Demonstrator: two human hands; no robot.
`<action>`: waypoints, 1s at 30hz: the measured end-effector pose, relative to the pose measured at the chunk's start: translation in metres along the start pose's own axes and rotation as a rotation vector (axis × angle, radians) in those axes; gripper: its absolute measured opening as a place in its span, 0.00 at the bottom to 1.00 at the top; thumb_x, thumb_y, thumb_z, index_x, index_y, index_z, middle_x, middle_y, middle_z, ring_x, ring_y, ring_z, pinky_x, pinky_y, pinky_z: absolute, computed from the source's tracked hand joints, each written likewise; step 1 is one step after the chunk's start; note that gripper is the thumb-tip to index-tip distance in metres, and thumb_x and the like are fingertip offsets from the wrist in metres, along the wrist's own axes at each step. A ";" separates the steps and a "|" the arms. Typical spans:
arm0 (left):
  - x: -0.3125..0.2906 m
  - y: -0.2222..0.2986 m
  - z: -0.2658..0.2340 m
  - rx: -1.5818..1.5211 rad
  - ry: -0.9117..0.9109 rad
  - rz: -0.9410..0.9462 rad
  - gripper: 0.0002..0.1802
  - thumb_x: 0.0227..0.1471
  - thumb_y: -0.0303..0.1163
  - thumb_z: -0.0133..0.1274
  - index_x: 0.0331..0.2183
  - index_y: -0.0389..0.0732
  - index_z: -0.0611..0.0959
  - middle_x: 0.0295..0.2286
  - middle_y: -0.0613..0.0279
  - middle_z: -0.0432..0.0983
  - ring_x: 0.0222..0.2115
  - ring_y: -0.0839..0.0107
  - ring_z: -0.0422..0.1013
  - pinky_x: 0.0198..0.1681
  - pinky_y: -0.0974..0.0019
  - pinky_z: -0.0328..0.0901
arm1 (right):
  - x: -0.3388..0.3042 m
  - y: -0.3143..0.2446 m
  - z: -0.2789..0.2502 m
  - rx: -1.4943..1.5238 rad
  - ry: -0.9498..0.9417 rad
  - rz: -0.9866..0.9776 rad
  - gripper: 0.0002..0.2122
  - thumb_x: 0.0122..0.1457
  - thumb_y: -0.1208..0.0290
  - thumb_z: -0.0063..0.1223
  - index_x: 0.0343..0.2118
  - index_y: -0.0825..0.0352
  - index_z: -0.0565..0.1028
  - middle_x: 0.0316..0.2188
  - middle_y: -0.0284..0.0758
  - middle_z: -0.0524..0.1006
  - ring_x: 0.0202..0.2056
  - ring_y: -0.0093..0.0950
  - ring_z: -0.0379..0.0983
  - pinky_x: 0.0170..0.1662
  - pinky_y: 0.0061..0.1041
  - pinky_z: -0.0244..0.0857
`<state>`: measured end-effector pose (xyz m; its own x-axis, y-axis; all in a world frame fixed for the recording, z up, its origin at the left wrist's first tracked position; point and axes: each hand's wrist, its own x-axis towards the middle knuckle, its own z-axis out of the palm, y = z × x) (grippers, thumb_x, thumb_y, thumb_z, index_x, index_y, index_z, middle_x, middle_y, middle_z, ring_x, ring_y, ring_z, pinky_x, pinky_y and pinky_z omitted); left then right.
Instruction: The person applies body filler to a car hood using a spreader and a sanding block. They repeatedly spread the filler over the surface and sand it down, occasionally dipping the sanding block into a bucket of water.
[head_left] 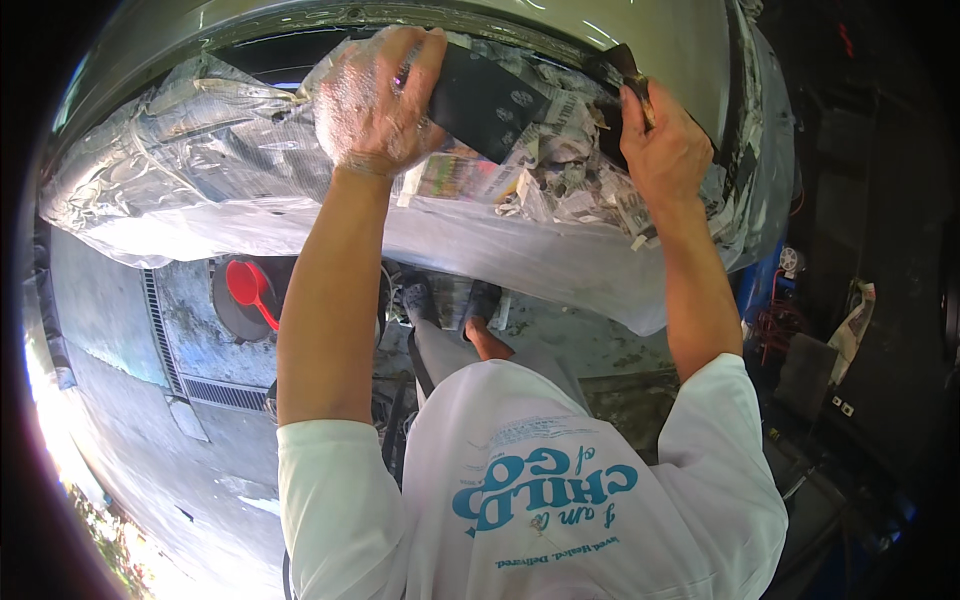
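Note:
My left hand (380, 105) is coated in white, bubbly suds and has its fingers closed at the edge of a black sheet of sandpaper (488, 100) with grey marks on its back. The sheet sticks out to the right over crumpled newspaper (570, 150). My right hand (665, 150) pinches a dark, brown-edged strip (622, 68) between thumb and fingers; what the strip is made of I cannot tell. Both hands are at the edge of a shiny beige painted panel (600, 22), masked below with newspaper and clear plastic sheeting (250, 215).
Beneath the plastic, a red dipper (247, 283) lies on a round dark container (238, 318) at left. A drain grating (160, 320) runs through the concrete floor. My feet stand below the panel. Cables (775, 340) and a blue object (757, 285) are at the right.

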<state>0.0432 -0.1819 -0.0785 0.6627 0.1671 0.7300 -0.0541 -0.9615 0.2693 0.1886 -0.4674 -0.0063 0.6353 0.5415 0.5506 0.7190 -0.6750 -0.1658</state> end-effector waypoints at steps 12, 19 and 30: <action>-0.005 -0.007 0.009 0.015 0.048 0.017 0.45 0.34 0.47 0.71 0.59 0.59 0.80 0.55 0.69 0.73 0.51 0.55 0.72 0.53 0.44 0.66 | -0.002 0.010 -0.012 0.089 -0.178 0.188 0.13 0.65 0.58 0.64 0.37 0.64 0.80 0.24 0.42 0.81 0.27 0.47 0.79 0.33 0.43 0.70; -0.005 -0.003 0.003 0.002 -0.018 -0.024 0.46 0.34 0.47 0.71 0.60 0.61 0.79 0.56 0.71 0.71 0.53 0.55 0.71 0.53 0.42 0.65 | -0.002 0.011 -0.009 0.079 -0.163 0.172 0.11 0.65 0.59 0.64 0.40 0.63 0.82 0.24 0.41 0.82 0.27 0.47 0.79 0.33 0.44 0.71; 0.005 -0.001 0.000 0.036 0.069 0.072 0.41 0.39 0.46 0.69 0.58 0.54 0.81 0.52 0.65 0.74 0.46 0.55 0.76 0.47 0.48 0.72 | 0.004 0.014 -0.010 0.088 -0.164 0.112 0.13 0.64 0.58 0.65 0.34 0.63 0.80 0.21 0.39 0.79 0.24 0.46 0.78 0.31 0.44 0.70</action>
<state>0.0467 -0.1796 -0.0751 0.6053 0.1109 0.7883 -0.0717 -0.9786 0.1927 0.1981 -0.4795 0.0020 0.7446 0.5451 0.3854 0.6589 -0.6927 -0.2933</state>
